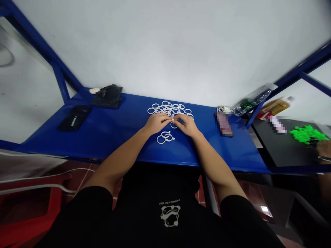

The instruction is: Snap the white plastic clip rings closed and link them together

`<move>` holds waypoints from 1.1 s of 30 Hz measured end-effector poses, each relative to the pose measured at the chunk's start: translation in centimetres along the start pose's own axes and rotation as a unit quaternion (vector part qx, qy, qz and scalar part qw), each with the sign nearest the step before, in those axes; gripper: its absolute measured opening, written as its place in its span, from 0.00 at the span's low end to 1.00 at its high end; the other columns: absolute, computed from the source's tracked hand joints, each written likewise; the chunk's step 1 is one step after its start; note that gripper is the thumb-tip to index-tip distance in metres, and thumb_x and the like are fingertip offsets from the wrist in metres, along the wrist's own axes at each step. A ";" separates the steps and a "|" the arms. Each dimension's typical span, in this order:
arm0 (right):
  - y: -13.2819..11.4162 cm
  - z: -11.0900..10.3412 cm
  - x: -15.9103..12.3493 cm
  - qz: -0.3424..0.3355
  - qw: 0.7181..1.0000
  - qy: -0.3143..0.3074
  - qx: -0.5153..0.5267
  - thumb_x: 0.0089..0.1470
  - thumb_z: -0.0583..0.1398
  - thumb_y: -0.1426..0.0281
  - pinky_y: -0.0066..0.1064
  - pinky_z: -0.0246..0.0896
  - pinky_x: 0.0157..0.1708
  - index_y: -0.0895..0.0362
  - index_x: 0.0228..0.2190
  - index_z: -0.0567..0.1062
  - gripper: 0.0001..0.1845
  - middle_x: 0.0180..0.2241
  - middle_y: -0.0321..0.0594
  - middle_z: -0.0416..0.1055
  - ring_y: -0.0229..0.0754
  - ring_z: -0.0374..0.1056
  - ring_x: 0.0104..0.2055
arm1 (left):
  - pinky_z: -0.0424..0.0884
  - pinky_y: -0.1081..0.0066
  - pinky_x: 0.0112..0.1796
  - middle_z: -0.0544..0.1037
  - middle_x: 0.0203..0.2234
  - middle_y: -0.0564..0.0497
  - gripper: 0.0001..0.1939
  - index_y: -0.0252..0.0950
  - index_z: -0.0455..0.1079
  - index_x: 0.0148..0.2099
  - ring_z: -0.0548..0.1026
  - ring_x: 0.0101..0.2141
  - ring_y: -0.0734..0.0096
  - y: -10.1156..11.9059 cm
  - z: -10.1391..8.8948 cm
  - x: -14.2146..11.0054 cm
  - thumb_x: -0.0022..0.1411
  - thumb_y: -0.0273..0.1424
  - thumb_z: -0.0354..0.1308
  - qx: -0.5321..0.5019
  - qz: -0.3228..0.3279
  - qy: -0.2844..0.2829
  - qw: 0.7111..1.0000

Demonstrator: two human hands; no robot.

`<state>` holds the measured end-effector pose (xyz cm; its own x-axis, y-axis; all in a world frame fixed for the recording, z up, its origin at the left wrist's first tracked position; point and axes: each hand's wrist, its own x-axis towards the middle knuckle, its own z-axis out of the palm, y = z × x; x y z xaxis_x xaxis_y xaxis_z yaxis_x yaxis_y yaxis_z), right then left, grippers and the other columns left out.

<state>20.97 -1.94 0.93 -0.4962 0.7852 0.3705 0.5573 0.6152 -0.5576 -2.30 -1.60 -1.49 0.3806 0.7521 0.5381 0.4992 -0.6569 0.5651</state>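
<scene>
My left hand [156, 123] and my right hand [186, 124] meet above the blue table, fingertips pinched together at a white curtain ring [173, 127]. Its loop hangs below the fingers, and its small end piece is partly covered by them. Just beyond both hands lies a loose pile of white curtain rings [167, 109], some hidden behind my knuckles. Closer to my body, a few more white rings [161, 139] rest overlapping on the tabletop.
The blue table [116, 129] has a dark phone-like case [74, 118] and a crumpled black bag [108, 96] on the left. A blurred pinkish object [223, 124], white cable [224, 109] and plastic bottle [254, 100] stand right. Beyond, another person's hand [324, 148] is near green pieces [306, 134].
</scene>
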 end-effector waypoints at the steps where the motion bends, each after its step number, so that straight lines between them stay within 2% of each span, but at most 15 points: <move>1: 0.0 0.0 0.0 0.004 1.000 0.002 -0.005 0.71 0.61 0.55 0.39 0.71 0.51 0.52 0.42 0.81 0.15 0.43 0.45 0.84 0.48 0.79 0.45 | 0.78 0.65 0.44 0.88 0.39 0.48 0.10 0.41 0.86 0.47 0.83 0.38 0.67 0.0 0.0 0.0 0.74 0.34 0.63 -0.004 0.003 -0.004 1.000; 11: 0.0 0.2 -0.2 0.006 1.000 -0.008 -0.014 0.71 0.60 0.54 0.39 0.70 0.48 0.52 0.36 0.81 0.18 0.38 0.44 0.82 0.48 0.77 0.43 | 0.77 0.66 0.41 0.86 0.35 0.49 0.10 0.41 0.85 0.42 0.81 0.34 0.69 0.2 0.1 -0.1 0.73 0.34 0.61 0.000 0.012 -0.015 1.000; 17: 0.0 0.5 -0.2 0.015 1.000 -0.008 -0.008 0.70 0.60 0.54 0.39 0.71 0.47 0.52 0.36 0.81 0.17 0.38 0.44 0.82 0.48 0.77 0.42 | 0.76 0.67 0.40 0.85 0.34 0.49 0.10 0.39 0.84 0.41 0.81 0.34 0.69 -0.1 0.3 -0.1 0.73 0.33 0.60 0.002 0.030 -0.002 1.000; 20: -0.1 0.4 -0.1 0.033 0.999 0.004 -0.010 0.70 0.60 0.55 0.38 0.71 0.46 0.52 0.38 0.81 0.17 0.39 0.44 0.83 0.48 0.78 0.42 | 0.76 0.67 0.41 0.85 0.35 0.49 0.10 0.39 0.84 0.43 0.80 0.34 0.68 -0.1 0.3 -0.1 0.73 0.33 0.61 0.009 0.021 0.003 1.000; 24: -0.2 -0.2 -0.1 0.042 0.999 0.008 -0.016 0.69 0.61 0.60 0.34 0.69 0.42 0.53 0.39 0.80 0.11 0.38 0.43 0.84 0.46 0.78 0.39 | 0.75 0.66 0.42 0.85 0.37 0.49 0.08 0.40 0.84 0.46 0.79 0.34 0.69 -0.1 0.2 -0.1 0.73 0.33 0.63 0.022 -0.008 0.000 1.000; 27: -0.3 -0.5 -0.2 0.050 0.999 -0.014 -0.015 0.66 0.63 0.65 0.32 0.66 0.38 0.54 0.38 0.79 0.07 0.34 0.39 0.83 0.43 0.76 0.34 | 0.75 0.66 0.41 0.85 0.40 0.48 0.07 0.39 0.84 0.47 0.78 0.33 0.69 -0.3 0.1 0.0 0.72 0.32 0.65 0.034 -0.041 -0.010 0.999; 30: -0.6 -0.4 -0.3 0.043 0.997 -0.066 -0.016 0.63 0.64 0.70 0.30 0.62 0.37 0.54 0.36 0.78 0.02 0.32 0.36 0.82 0.40 0.75 0.32 | 0.75 0.65 0.43 0.85 0.42 0.47 0.07 0.38 0.84 0.48 0.78 0.35 0.68 -0.6 0.0 0.1 0.71 0.31 0.66 0.050 -0.075 -0.032 0.995; 33: -0.8 0.0 -0.2 0.039 0.991 -0.115 -0.048 0.61 0.64 0.72 0.29 0.57 0.35 0.54 0.37 0.79 0.03 0.31 0.35 0.81 0.38 0.72 0.31 | 0.75 0.64 0.46 0.84 0.44 0.46 0.07 0.38 0.83 0.49 0.79 0.39 0.66 -0.8 0.0 0.0 0.70 0.31 0.67 0.065 -0.090 -0.056 0.992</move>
<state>20.64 -2.63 1.32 -0.5823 0.8002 0.1440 0.6545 0.5664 -0.5008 -2.64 -1.08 -1.93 0.3569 0.8622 0.3594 0.6595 -0.5050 0.5567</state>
